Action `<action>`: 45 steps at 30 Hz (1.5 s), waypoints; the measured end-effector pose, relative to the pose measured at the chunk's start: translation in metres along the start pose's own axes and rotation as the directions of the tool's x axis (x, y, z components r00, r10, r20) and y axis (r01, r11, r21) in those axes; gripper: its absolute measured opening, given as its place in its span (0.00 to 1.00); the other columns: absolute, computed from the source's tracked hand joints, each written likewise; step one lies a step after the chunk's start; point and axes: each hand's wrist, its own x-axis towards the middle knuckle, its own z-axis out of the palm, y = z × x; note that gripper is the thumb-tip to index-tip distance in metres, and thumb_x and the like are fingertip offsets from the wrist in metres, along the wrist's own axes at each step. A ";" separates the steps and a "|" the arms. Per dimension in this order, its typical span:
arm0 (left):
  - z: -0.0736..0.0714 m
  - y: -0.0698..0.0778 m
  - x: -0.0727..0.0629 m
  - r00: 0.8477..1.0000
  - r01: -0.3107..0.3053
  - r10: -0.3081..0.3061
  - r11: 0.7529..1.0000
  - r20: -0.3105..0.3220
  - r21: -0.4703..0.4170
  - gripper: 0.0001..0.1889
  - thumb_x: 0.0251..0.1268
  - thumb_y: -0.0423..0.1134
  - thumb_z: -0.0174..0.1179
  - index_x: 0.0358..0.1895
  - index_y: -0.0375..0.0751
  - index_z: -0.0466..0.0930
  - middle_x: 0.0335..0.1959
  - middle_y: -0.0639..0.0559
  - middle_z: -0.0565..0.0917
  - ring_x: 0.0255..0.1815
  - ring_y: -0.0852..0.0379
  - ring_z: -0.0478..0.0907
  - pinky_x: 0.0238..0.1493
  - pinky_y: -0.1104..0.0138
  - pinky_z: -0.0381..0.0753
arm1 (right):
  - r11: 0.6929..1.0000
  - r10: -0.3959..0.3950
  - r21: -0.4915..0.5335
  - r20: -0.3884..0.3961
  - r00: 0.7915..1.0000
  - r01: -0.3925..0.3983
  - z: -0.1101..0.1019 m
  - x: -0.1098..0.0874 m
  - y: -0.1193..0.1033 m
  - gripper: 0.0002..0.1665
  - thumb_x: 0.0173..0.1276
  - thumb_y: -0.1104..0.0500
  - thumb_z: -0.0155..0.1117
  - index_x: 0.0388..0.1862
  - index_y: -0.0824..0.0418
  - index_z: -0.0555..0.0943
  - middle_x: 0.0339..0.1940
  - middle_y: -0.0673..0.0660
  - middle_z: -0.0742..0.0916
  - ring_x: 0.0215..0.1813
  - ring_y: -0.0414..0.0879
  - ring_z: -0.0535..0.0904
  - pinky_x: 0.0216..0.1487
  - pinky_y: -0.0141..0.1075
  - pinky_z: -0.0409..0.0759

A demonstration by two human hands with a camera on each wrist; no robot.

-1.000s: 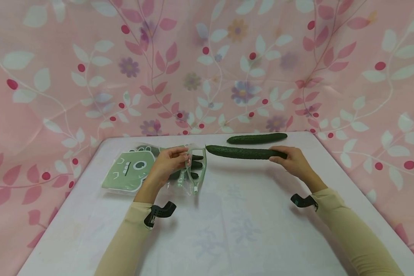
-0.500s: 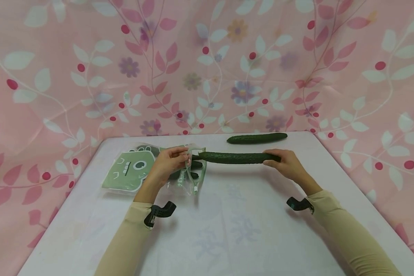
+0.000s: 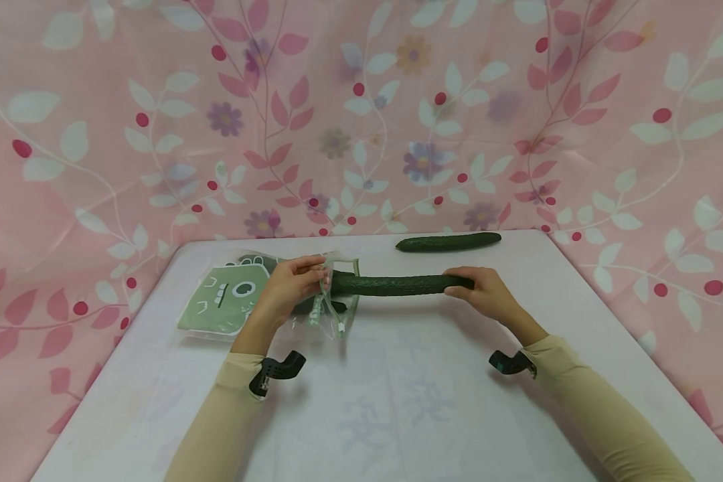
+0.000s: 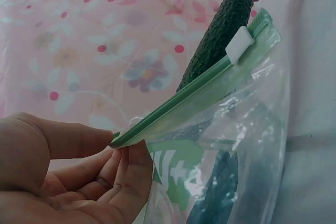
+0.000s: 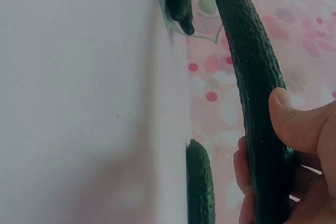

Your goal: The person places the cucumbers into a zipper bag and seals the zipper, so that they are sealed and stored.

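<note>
My right hand (image 3: 488,291) grips a dark green cucumber (image 3: 400,286) near its right end and holds it level. The cucumber's far end lies inside the mouth of a clear zip bag (image 3: 322,321) with a green zip edge. My left hand (image 3: 292,284) pinches that bag's edge between thumb and fingers; in the left wrist view the green zip strip (image 4: 184,95) runs up from the fingertips to a white slider (image 4: 240,45). Other cucumbers (image 5: 178,1) lie in the bag, their ends showing at its mouth. A green cartoon face (image 3: 225,298) is printed on the bag.
Another cucumber (image 3: 448,242) lies near the back edge of the white-covered table (image 3: 410,402). A pink floral cloth (image 3: 361,114) hangs behind and at both sides.
My right hand has moved left and slightly toward me, carrying the cucumber's far end from outside the bag into its mouth. The left hand keeps its pinch on the bag.
</note>
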 end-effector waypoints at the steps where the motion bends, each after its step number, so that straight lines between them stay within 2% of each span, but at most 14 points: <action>1: -0.001 0.000 0.000 1.000 0.002 -0.002 1.000 0.001 -0.002 0.22 0.80 0.27 0.56 0.72 0.26 0.70 0.55 0.38 0.81 0.52 0.56 0.84 0.54 0.63 0.84 | 1.000 0.003 0.005 0.005 1.000 -0.003 0.002 0.001 0.000 0.22 0.72 0.58 0.73 0.61 0.66 0.85 0.59 0.63 0.87 0.59 0.59 0.82 0.56 0.55 0.80; 6: -0.004 0.000 0.001 1.000 0.016 -0.017 1.000 -0.012 -0.009 0.22 0.80 0.26 0.54 0.72 0.26 0.70 0.55 0.39 0.82 0.49 0.57 0.84 0.51 0.64 0.84 | 1.000 0.003 0.005 0.015 1.000 -0.003 0.011 0.004 0.000 0.21 0.71 0.57 0.75 0.59 0.63 0.87 0.57 0.61 0.88 0.53 0.55 0.83 0.51 0.51 0.79; 11: -0.007 0.001 0.002 0.999 0.020 -0.022 0.999 -0.028 -0.044 0.21 0.80 0.26 0.54 0.72 0.23 0.69 0.51 0.41 0.83 0.43 0.58 0.83 0.46 0.65 0.85 | 1.000 -0.001 0.001 0.012 1.000 0.001 0.019 0.006 -0.004 0.21 0.70 0.56 0.75 0.59 0.63 0.87 0.56 0.61 0.88 0.54 0.55 0.83 0.52 0.51 0.79; 16: -0.010 0.003 0.001 0.999 0.012 -0.013 1.000 -0.050 -0.019 0.20 0.82 0.28 0.52 0.71 0.23 0.71 0.48 0.44 0.83 0.40 0.60 0.82 0.45 0.66 0.84 | 1.000 -0.020 0.000 0.013 1.000 0.020 0.026 0.008 -0.010 0.21 0.70 0.56 0.74 0.58 0.64 0.87 0.55 0.61 0.88 0.53 0.56 0.84 0.52 0.52 0.80; 22: -0.014 0.003 0.000 0.998 0.014 -0.014 1.000 -0.057 -0.005 0.20 0.83 0.29 0.51 0.71 0.23 0.70 0.47 0.44 0.82 0.39 0.60 0.81 0.46 0.67 0.83 | 0.999 -0.021 0.027 0.032 0.999 0.020 0.034 0.012 -0.016 0.21 0.71 0.56 0.74 0.59 0.64 0.87 0.55 0.60 0.88 0.55 0.55 0.84 0.55 0.53 0.80; 28: -0.017 0.002 0.002 0.997 0.016 -0.015 1.000 -0.074 0.007 0.20 0.82 0.29 0.51 0.70 0.22 0.71 0.45 0.45 0.82 0.38 0.60 0.80 0.43 0.68 0.82 | 0.999 -0.028 0.047 0.036 0.999 0.026 0.041 0.018 -0.023 0.21 0.70 0.55 0.75 0.58 0.63 0.87 0.55 0.59 0.89 0.52 0.53 0.84 0.53 0.51 0.79; 38: -0.018 0.005 0.002 0.995 0.025 -0.024 1.000 -0.095 0.013 0.19 0.81 0.29 0.51 0.68 0.23 0.73 0.42 0.46 0.81 0.34 0.60 0.78 0.39 0.69 0.81 | 0.998 -0.015 0.064 0.057 0.998 0.011 0.055 0.025 -0.032 0.21 0.71 0.54 0.74 0.58 0.62 0.88 0.56 0.59 0.88 0.57 0.55 0.83 0.58 0.53 0.79; 45: -0.016 0.006 0.001 0.994 0.036 -0.035 0.999 -0.099 0.010 0.20 0.81 0.30 0.52 0.69 0.25 0.74 0.43 0.45 0.82 0.34 0.58 0.79 0.39 0.68 0.82 | 0.998 -0.006 0.066 0.071 0.997 0.001 0.065 0.030 -0.038 0.20 0.70 0.55 0.74 0.57 0.62 0.88 0.54 0.58 0.89 0.53 0.52 0.83 0.55 0.49 0.79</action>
